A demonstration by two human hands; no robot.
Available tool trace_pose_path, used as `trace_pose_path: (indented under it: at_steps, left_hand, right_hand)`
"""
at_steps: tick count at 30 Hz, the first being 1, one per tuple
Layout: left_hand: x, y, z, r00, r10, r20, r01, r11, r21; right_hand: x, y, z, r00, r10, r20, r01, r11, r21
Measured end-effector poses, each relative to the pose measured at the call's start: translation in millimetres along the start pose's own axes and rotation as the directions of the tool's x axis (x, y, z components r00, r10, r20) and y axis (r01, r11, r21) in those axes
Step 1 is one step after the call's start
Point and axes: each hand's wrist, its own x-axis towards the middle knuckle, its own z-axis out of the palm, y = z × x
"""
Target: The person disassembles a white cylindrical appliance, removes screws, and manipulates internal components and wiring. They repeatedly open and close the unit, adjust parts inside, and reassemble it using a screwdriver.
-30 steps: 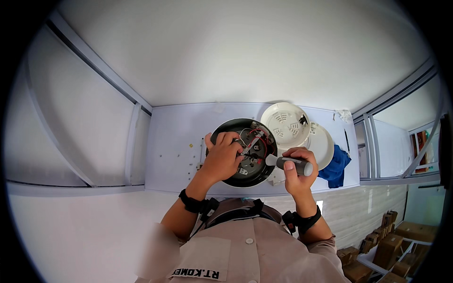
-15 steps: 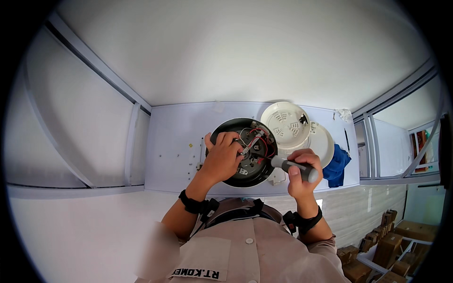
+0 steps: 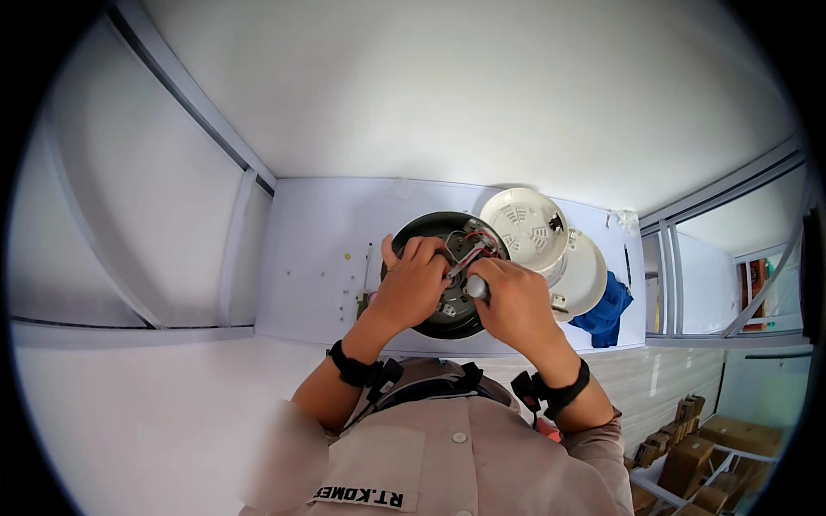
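A round, dark appliance housing [image 3: 417, 230] lies open side up on the white table, with wires [image 3: 469, 255] and metal fittings inside. My left hand [image 3: 413, 282] reaches over its left side, fingers curled down by the wires; whatever they pinch is hidden. My right hand [image 3: 519, 303] grips a screwdriver [image 3: 477, 287] over the right part of the housing. The rounded grey end of its handle faces up, and its tip is out of sight below the hand.
Right of the housing lie a cream round plastic cover [image 3: 520, 225] and a second white round part [image 3: 589, 277]. A blue cloth [image 3: 607, 311] is beside them. Several small screws [image 3: 346, 292] and a yellow bit [image 3: 348, 256] dot the table's left. Cardboard boxes [image 3: 688, 464] stand lower right.
My right hand has moved left with the screwdriver, from the housing's right edge to over its inside, and the handle now stands more upright. My left hand stays nearly in place.
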Motion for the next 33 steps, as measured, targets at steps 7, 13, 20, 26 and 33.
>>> trace_pose_path:
  at_steps: [7,13,20,26,33]
  left_hand:
    - [-0.2,-4.5,4.0,1.0,-0.018,0.023,0.018,1.0,0.016]
    - [-1.9,-9.0,7.9,1.0,0.007,-0.001,-0.006,1.0,0.022]
    - [-1.9,-12.9,11.4,1.0,0.008,-0.007,-0.008,1.0,0.029]
    - [2.8,-13.9,3.5,0.994,0.019,0.106,-0.018,1.0,-0.009]
    - [3.7,-13.7,2.7,0.995,-0.002,0.097,0.006,0.999,-0.043]
  right_hand:
    - [18.4,11.1,44.5,0.996,-0.001,0.087,0.014,0.989,-0.146]
    - [22.4,19.3,53.0,0.987,-0.113,0.111,0.13,0.978,-0.164]
    - [24.7,20.8,52.1,0.974,-0.186,0.131,0.202,0.972,-0.122]
    - [22.0,35.3,59.3,0.949,-0.291,0.122,0.304,0.947,-0.104]
    - [12.8,12.8,68.8,0.993,-0.118,-0.004,0.117,0.983,-0.143]
